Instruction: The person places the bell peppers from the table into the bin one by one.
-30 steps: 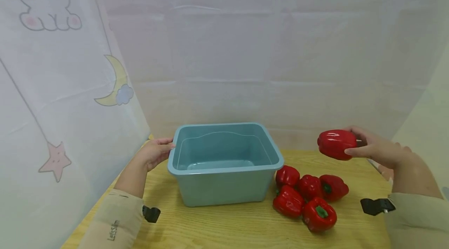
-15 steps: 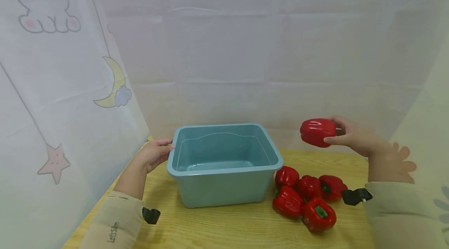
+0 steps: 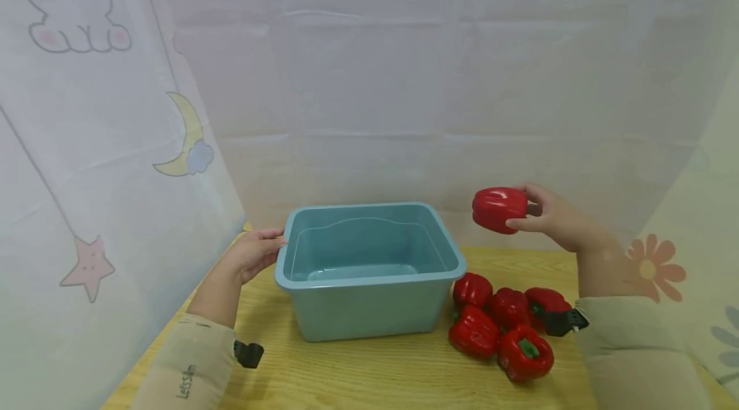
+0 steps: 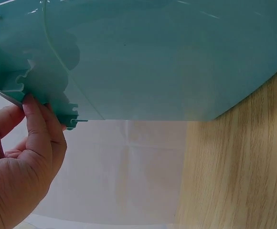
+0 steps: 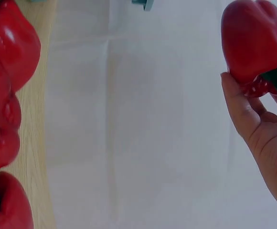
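Observation:
A teal plastic bin (image 3: 369, 310) stands in the middle of the wooden table. My left hand (image 3: 261, 251) holds its left rim; the left wrist view shows the left hand (image 4: 31, 143) with a digit tucked under the lip of the bin (image 4: 167, 57). My right hand (image 3: 545, 216) grips a red bell pepper (image 3: 498, 208) in the air, above and just right of the bin's far right corner. From the right wrist, that pepper (image 5: 253, 43) lies stem towards the palm in the fingers of the right hand (image 5: 258, 129). The bin's inside looks empty.
Several more red peppers (image 3: 499, 326) lie in a heap on the table (image 3: 375, 371) right of the bin; they show as peppers (image 5: 5, 95) at the left of the right wrist view. White printed curtains close in the left, back and right sides.
My right hand has carried the pepper up and leftwards towards the bin. The left hand and the bin have stayed put.

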A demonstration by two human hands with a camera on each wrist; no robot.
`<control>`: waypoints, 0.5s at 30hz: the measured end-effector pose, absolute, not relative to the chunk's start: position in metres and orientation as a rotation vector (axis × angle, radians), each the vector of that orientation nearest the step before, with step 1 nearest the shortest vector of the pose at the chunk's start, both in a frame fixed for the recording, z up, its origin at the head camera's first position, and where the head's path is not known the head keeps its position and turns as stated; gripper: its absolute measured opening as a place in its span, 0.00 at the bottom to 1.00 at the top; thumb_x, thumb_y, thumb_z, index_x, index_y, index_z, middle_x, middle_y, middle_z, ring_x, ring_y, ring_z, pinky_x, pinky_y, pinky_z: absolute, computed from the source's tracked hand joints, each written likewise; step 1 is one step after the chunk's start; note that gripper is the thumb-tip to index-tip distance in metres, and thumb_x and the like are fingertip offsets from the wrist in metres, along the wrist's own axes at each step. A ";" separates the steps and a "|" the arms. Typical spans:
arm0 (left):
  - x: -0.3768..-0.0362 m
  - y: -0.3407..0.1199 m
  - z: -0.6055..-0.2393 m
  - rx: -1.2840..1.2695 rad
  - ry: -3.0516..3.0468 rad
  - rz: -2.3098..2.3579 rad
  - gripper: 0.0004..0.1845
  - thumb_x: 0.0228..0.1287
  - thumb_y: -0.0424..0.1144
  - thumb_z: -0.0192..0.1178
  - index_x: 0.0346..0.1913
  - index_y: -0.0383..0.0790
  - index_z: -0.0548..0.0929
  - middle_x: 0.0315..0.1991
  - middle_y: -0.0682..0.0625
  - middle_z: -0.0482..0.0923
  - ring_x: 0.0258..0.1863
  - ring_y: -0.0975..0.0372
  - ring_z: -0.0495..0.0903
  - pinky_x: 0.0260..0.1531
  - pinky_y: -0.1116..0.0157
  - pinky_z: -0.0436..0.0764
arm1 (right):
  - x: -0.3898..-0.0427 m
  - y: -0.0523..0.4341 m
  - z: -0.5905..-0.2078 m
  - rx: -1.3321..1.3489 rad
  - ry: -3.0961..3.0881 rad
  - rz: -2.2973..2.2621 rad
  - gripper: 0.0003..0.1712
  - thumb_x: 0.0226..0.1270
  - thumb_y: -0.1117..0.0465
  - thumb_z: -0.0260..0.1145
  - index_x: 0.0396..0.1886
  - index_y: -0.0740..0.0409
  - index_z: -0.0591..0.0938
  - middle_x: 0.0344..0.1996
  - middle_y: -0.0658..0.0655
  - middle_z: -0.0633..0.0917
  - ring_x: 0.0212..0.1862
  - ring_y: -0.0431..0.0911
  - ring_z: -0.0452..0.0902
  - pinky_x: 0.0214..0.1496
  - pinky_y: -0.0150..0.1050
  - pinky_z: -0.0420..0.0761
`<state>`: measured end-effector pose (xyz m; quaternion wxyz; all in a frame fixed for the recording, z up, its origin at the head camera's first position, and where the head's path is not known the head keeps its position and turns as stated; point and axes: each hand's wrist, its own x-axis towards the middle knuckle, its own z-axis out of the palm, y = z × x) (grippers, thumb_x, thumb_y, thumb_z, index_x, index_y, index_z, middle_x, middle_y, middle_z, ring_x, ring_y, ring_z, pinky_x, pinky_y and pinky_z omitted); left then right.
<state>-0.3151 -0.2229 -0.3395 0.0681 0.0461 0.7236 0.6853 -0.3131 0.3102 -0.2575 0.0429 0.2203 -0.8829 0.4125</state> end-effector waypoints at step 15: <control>-0.313 -0.224 -0.338 0.116 2.186 2.064 0.25 0.65 0.32 0.53 0.63 0.25 0.63 0.51 0.40 0.75 0.38 0.65 0.80 0.41 0.70 0.78 | -0.319 0.278 -0.256 0.685 -2.698 1.245 0.36 0.52 0.55 0.71 0.59 0.56 0.65 0.52 0.59 0.73 0.54 0.58 0.69 0.46 0.50 0.77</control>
